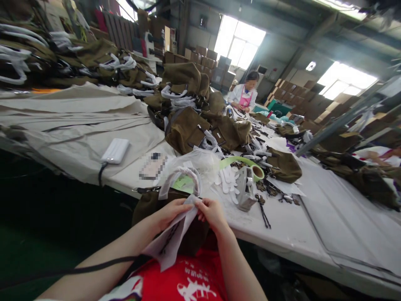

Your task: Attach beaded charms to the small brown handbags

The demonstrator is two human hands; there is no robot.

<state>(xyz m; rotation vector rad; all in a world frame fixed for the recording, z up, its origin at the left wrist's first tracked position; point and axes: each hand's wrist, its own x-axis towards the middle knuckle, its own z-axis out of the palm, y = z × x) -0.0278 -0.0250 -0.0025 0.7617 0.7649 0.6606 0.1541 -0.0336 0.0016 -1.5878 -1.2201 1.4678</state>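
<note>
An olive-brown handbag [147, 205] stands against the table's front edge, its arched handle [180, 173] wrapped in white material. In front of it hangs a thin white sheet [171, 244] with dark marks. My left hand [177, 209] is closed on the sheet's upper part, at the handle's lower right end. My right hand [211, 211] pinches the sheet's top corner right beside it. Whether the fingers also grip part of the handle is hidden. A dark strap crosses my left forearm.
A phone [153, 166] and a white power bank [115, 151] with a cable lie at left. Ahead are piled olive bags [188, 129], a green tape roll [257, 172], a metallic-grey holder [246, 190] and a black-corded charm [263, 209]. A co-worker [244, 94] works across the table.
</note>
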